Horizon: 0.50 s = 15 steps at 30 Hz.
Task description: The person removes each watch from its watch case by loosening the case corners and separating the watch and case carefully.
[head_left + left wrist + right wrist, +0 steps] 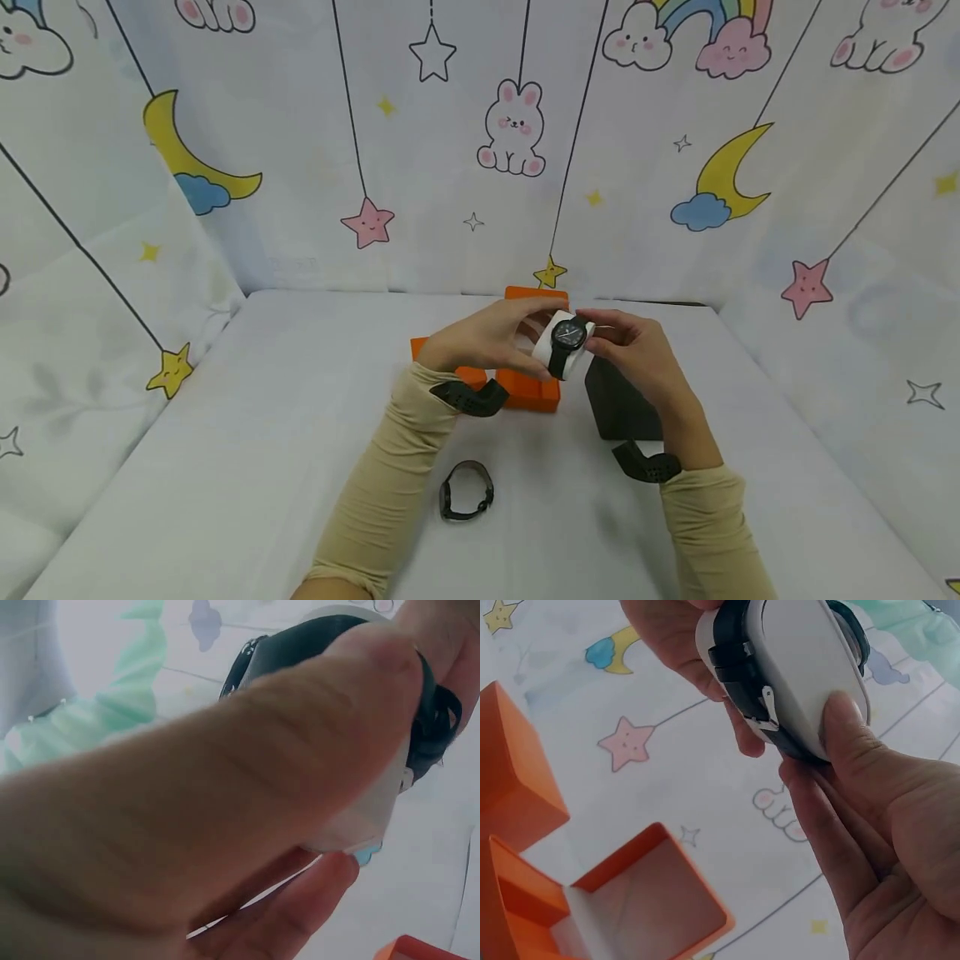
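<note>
A black wristwatch (pixel 568 333) with a dark round face is strapped around a white watch cushion (pixel 545 343), held up over the table. My left hand (pixel 491 337) grips the cushion from the left, its thumb along the near side. From the right, my right hand (pixel 637 350) pinches the cushion's other end between thumb and fingers. In the right wrist view, the black strap (pixel 739 682) runs around the cushion, with its silver buckle (pixel 769 709) showing. The left wrist view is largely covered by my left thumb (pixel 300 742).
An open orange box (pixel 528 393) with a raised lid (pixel 536 292) stands behind the hands. Another orange box (pixel 517 772) is beside it, partly behind my left hand. A dark grey case (pixel 622 408) lies under my right hand. A second dark watch (pixel 467 492) lies nearer, between my forearms.
</note>
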### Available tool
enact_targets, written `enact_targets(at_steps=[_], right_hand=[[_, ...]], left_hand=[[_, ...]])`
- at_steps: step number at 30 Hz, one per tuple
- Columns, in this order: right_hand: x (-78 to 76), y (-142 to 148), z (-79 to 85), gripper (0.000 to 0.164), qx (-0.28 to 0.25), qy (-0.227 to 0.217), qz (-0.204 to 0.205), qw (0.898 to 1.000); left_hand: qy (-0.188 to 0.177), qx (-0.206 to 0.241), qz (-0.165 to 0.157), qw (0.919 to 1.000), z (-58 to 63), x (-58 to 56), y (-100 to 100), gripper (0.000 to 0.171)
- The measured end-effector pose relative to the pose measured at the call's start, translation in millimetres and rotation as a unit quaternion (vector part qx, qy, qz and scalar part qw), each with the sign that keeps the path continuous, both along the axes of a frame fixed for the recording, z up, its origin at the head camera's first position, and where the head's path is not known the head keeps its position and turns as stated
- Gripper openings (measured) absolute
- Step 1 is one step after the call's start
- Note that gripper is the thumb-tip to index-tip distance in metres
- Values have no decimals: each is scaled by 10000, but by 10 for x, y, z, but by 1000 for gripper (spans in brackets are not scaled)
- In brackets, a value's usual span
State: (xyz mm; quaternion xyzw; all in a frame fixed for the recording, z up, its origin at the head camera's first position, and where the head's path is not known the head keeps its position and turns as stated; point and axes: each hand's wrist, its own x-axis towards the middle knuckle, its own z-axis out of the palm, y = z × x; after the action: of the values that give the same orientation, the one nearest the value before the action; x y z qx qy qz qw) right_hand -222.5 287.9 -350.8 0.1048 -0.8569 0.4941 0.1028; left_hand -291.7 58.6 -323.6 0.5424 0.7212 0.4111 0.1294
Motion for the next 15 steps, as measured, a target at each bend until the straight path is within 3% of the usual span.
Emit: enact_targets(at_steps=[4,10,15], right_hand=[[35,-2,43,45,-116,130,38,9998],[58,-43,63,44,-165,217,194,9994],[102,-80,78,41,-88,400,174,9990]], left_hand=[[77,136,-152,9998,51,58,-15,84],[-250,77,-437,9987,56,61,-108,79],[-264,165,-372,9988,92,113,-139,75]])
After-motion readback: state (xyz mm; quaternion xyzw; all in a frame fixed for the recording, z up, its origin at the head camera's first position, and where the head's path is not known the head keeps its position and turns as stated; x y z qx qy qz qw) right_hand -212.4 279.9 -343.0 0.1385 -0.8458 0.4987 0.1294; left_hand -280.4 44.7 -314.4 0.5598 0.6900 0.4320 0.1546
